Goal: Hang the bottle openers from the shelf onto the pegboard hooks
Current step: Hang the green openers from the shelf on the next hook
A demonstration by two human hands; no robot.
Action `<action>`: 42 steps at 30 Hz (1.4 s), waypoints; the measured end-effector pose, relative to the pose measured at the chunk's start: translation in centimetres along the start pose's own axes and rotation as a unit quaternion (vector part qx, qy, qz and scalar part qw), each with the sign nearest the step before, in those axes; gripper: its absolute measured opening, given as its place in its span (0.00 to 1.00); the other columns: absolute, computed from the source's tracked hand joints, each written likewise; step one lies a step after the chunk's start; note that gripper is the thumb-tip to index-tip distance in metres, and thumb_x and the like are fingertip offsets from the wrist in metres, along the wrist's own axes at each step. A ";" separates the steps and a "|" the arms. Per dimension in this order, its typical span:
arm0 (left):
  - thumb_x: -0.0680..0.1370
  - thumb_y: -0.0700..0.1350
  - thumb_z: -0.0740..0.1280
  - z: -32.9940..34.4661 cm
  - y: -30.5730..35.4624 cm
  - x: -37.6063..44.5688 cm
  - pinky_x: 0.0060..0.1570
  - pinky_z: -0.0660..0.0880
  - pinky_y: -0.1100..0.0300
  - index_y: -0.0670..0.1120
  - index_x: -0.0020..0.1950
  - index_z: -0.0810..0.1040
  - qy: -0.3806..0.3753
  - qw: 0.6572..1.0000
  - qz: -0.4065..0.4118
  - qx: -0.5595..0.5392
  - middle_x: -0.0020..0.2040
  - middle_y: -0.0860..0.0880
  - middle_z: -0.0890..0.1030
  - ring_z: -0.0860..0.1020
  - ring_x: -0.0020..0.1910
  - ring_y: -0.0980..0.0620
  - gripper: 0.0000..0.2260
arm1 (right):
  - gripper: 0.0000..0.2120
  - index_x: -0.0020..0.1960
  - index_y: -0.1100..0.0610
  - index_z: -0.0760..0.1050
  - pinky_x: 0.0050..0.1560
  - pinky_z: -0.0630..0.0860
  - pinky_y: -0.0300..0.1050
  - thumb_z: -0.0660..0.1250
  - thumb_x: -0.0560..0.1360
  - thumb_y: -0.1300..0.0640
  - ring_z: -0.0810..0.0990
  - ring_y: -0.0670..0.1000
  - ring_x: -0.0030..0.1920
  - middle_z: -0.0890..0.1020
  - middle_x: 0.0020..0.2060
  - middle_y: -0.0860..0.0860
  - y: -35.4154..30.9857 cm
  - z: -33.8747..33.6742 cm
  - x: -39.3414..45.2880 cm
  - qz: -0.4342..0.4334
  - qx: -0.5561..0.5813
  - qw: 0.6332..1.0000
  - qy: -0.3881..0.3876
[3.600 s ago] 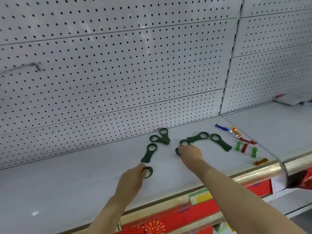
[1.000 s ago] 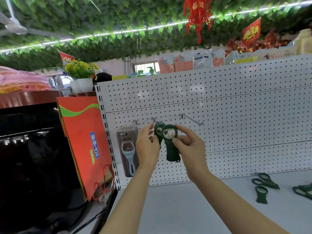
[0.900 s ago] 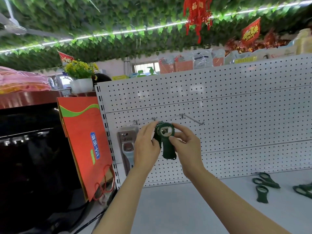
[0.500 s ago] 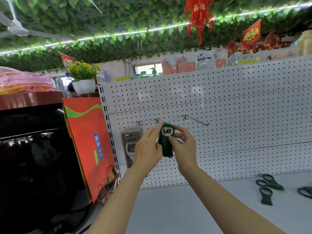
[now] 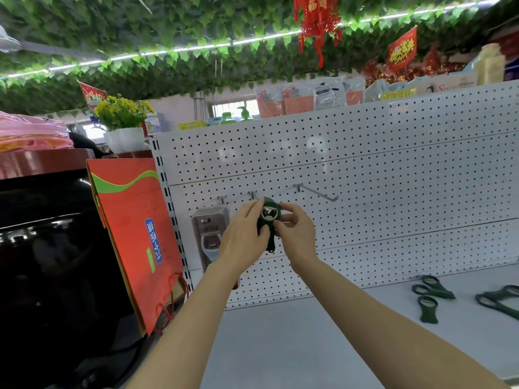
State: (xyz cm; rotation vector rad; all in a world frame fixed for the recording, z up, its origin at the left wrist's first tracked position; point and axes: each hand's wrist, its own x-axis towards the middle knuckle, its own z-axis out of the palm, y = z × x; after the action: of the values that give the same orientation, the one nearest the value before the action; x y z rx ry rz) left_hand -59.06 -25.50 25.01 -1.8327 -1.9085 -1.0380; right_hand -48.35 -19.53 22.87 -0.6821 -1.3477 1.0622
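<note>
White pegboard (image 5: 393,192) ahead. My left hand (image 5: 243,234) and right hand (image 5: 296,231) both pinch green bottle opener (image 5: 269,220) at hook (image 5: 252,195), 12 o'clock. Hanging step; next, thread ring over tip. Spare openers (image 5: 428,301) on shelf (image 5: 309,346), 3 o'clock.

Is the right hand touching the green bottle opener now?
Touching. The head view shows the right hand with its thumb and fingers pinching the ring end of the green bottle opener, no gap visible.
</note>
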 end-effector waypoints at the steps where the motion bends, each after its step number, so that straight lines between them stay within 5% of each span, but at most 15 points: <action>1: 0.82 0.45 0.62 -0.1 0.1 0.0 0.59 0.66 0.61 0.51 0.79 0.60 0.001 1.000 0.000 0.002 0.76 0.54 0.64 0.64 0.73 0.53 0.26 | 0.16 0.55 0.45 0.77 0.50 0.82 0.49 0.67 0.74 0.64 0.84 0.50 0.45 0.83 0.43 0.50 0.1 -0.2 0.0 -0.002 -0.007 1.000 0.001; 6: 0.81 0.50 0.63 -0.1 0.2 -0.8 0.63 0.70 0.53 0.50 0.80 0.57 0.001 1.000 -0.003 0.018 0.76 0.53 0.64 0.63 0.74 0.52 0.28 | 0.16 0.62 0.50 0.76 0.55 0.78 0.44 0.67 0.75 0.60 0.80 0.41 0.48 0.82 0.49 0.45 0.4 -1.7 -0.3 -0.060 -0.111 0.992 0.016; 13: 0.81 0.48 0.64 0.5 1.2 -2.7 0.76 0.58 0.50 0.44 0.78 0.63 0.100 0.995 0.007 0.027 0.77 0.47 0.65 0.59 0.77 0.48 0.26 | 0.18 0.66 0.51 0.73 0.57 0.73 0.43 0.67 0.77 0.56 0.75 0.45 0.59 0.79 0.60 0.46 0.3 -6.0 -1.2 -0.162 -0.290 0.943 0.004; 19: 0.79 0.44 0.64 2.3 5.9 -4.3 0.75 0.59 0.53 0.40 0.73 0.70 0.196 0.970 0.139 0.045 0.72 0.44 0.71 0.66 0.74 0.46 0.22 | 0.18 0.66 0.53 0.73 0.58 0.73 0.46 0.67 0.77 0.55 0.75 0.50 0.61 0.78 0.61 0.49 0.8 -12.1 -1.5 -0.202 -0.405 0.891 0.006; 23: 0.78 0.43 0.65 6.4 9.8 -5.4 0.71 0.63 0.53 0.40 0.72 0.72 0.150 0.963 0.216 0.057 0.70 0.43 0.74 0.70 0.70 0.45 0.22 | 0.18 0.66 0.55 0.74 0.57 0.75 0.52 0.68 0.76 0.56 0.77 0.55 0.59 0.80 0.59 0.52 1.8 -17.4 -1.8 -0.199 -0.448 0.872 0.012; 42: 0.78 0.42 0.66 33.2 30.7 -5.0 0.68 0.67 0.52 0.43 0.71 0.73 -0.106 0.984 0.145 -0.012 0.70 0.47 0.73 0.71 0.69 0.46 0.20 | 0.20 0.67 0.58 0.74 0.56 0.75 0.50 0.67 0.76 0.59 0.77 0.57 0.58 0.80 0.58 0.54 7.3 -53.5 -2.0 -0.037 -0.585 0.809 0.043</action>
State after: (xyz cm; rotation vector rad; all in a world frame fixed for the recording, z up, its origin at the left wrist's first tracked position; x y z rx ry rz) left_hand -20.31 -9.25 7.58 -2.2295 -1.6694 -0.8005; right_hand 2.32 -8.80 7.52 -1.5211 -1.8697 -0.0113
